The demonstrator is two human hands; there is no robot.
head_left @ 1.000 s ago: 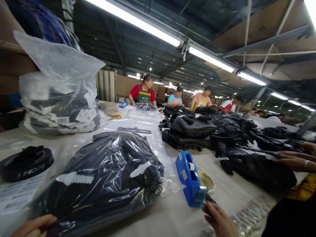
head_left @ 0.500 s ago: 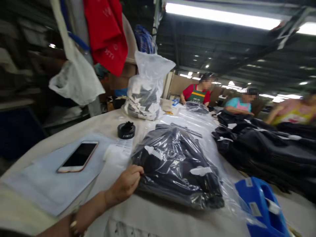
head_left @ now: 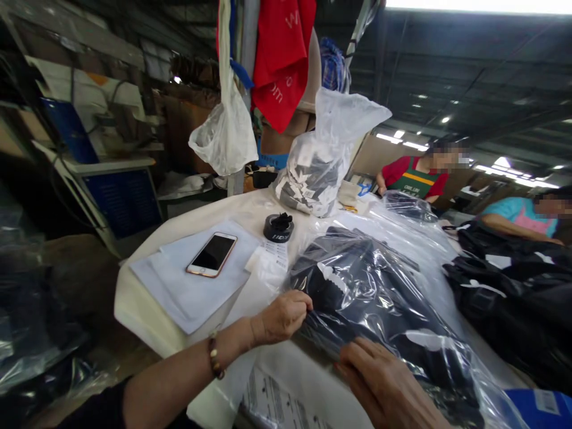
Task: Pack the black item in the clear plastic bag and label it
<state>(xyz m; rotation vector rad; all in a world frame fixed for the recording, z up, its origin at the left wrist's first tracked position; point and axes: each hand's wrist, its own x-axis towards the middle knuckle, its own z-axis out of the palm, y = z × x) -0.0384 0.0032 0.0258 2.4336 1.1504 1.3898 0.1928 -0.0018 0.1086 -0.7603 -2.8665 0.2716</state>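
A clear plastic bag (head_left: pixel 370 298) with folded black goods and white tags inside lies on the table in front of me. My left hand (head_left: pixel 283 317) is closed in a pinch on the bag's near left edge; a beaded bracelet circles that wrist. Further right, my right hand (head_left: pixel 386 384) bends over the near edge of the same bag, fingers together and closed on it. Its fingertips are partly hidden. Beyond my left hand sits a roll of black tape (head_left: pixel 277 229), by a sheet of printed labels (head_left: pixel 274 253).
A phone (head_left: pixel 212 254) rests on pale sheets (head_left: pixel 179 298) at left. Behind stands a filled translucent sack (head_left: pixel 313 173). Black goods (head_left: pixel 504 292) are piled at right, near a blue object (head_left: pixel 540 408). Two co-workers (head_left: pixel 415 176) are across the table.
My view has swung left, so things sit further right. My right hand has come into view at the bag's near edge. The left hand keeps its pinch.
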